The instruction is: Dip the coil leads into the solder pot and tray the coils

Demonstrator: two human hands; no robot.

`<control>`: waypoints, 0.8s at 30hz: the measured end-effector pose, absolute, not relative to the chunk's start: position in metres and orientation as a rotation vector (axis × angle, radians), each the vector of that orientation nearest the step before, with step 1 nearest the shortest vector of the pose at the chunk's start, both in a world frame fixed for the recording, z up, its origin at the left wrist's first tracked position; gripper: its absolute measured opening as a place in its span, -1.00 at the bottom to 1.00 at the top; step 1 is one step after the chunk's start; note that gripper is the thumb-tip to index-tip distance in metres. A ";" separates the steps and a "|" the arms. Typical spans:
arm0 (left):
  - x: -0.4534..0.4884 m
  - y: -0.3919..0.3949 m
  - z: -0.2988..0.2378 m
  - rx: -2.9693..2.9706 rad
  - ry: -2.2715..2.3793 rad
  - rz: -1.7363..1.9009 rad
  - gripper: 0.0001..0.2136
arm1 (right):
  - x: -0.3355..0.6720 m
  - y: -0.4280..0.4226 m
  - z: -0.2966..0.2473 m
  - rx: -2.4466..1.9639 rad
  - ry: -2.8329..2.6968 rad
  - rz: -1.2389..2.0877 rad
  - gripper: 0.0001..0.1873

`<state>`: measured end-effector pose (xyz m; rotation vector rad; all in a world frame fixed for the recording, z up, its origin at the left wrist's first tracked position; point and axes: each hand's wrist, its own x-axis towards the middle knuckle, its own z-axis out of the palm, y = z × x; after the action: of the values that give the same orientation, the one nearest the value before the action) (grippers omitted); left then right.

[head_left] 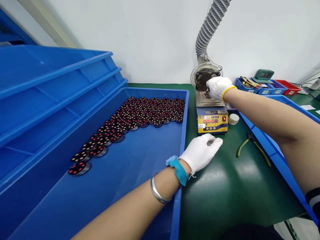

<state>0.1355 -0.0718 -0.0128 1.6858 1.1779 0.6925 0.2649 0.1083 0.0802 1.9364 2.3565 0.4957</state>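
Note:
My right hand (218,87), in a white glove with a yellow cuff, is over the metal top (209,104) of a yellow-and-blue solder pot (212,123) with a lit red display. Its fingers are closed on a small dark part (207,94), mostly hidden behind the glove. My left hand (202,151), also white-gloved, is in front of the pot beside the tray rim. Its fingers are curled together, with a small gap by the thumb and nothing seen in them. Many round black pieces (150,111) with red and tan dots lie in the blue tray (140,150) at left.
A fan (203,80) and grey duct hose (210,26) stand behind the pot. Green-handled pliers (252,146) and a round white container (233,119) lie right of it. Stacked blue trays (62,90) rise at left. Small bins (275,87) and another blue tray (265,133) are at right.

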 end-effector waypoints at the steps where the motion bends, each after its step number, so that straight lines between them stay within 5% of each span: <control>1: 0.136 -0.071 -0.013 1.662 1.172 0.698 -0.65 | 0.265 0.107 0.082 1.943 2.354 0.497 -0.60; 7: 0.140 -0.066 -0.013 1.325 1.108 0.981 -0.51 | 0.270 0.083 0.098 2.042 2.508 0.391 -0.65; 12: 0.139 -0.060 -0.010 1.037 1.064 1.228 -0.46 | 0.269 0.035 0.086 2.057 2.763 -0.111 -0.65; 18: 0.136 -0.057 -0.010 0.871 0.984 1.366 -0.57 | 0.271 -0.009 0.048 1.937 2.842 -0.654 -0.45; 24: 0.133 -0.059 -0.007 1.019 0.976 1.219 -0.74 | 0.288 -0.001 0.052 1.859 2.573 -1.328 -0.72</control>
<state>0.1325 -0.0590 -0.0068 1.0188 0.9756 1.2190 0.2878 -0.0013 0.0519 1.8594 2.5727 -1.3276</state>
